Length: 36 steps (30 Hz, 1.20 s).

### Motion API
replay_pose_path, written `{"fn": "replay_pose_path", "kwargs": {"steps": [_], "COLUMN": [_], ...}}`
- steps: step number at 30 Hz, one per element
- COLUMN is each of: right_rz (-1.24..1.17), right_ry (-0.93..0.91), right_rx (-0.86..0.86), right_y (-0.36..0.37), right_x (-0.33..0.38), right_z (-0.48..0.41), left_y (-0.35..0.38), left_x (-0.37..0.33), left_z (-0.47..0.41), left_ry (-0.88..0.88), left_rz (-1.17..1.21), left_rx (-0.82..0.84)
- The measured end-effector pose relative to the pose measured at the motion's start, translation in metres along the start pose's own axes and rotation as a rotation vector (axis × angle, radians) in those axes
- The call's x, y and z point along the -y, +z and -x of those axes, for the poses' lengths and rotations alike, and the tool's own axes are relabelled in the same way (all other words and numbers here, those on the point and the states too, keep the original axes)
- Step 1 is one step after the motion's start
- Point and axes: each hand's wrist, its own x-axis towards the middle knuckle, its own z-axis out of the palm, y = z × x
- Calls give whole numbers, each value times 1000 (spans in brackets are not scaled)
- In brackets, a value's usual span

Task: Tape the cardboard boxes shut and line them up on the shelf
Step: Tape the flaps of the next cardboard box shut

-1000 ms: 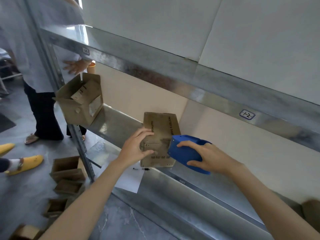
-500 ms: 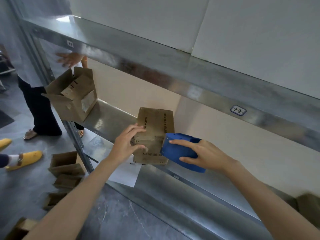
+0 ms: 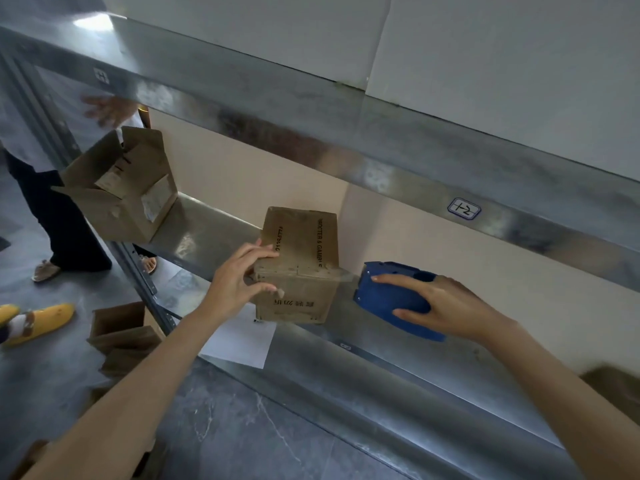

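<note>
Gripping the blue tape dispenser (image 3: 391, 292), the right hand (image 3: 446, 306) sits just right of the cardboard box (image 3: 301, 265). The left hand (image 3: 239, 282) clasps its left side.

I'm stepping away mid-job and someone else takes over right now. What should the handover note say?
Left hand: grips the front left corner of the closed box, which stands on the shelf.
Right hand: holds the blue tape dispenser just right of that box; a strip of tape seems to run from the box's edge to it.
Done: this box's flaps are down and tape appears laid across them.
Left: cut the tape free, tape the open box at the shelf's left end, whose flaps are up, then line both up.
</note>
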Motion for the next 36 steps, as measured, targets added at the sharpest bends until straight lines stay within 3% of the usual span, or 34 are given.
{"fn": "replay_pose_path", "kwargs": {"steps": [21,36], "right_rz": [86,298], "right_ry": [120,116], "right_rx": [-20,-107], "right_y": [7,41], "right_x": [30,36], "right_z": [-23,-49], "left_y": [-2,5], "left_x": [-1,-1], "left_z": [0,0], "left_ry": [-30,-18], "left_rz": [-14,17], "left_rx": [-6,-27]}}
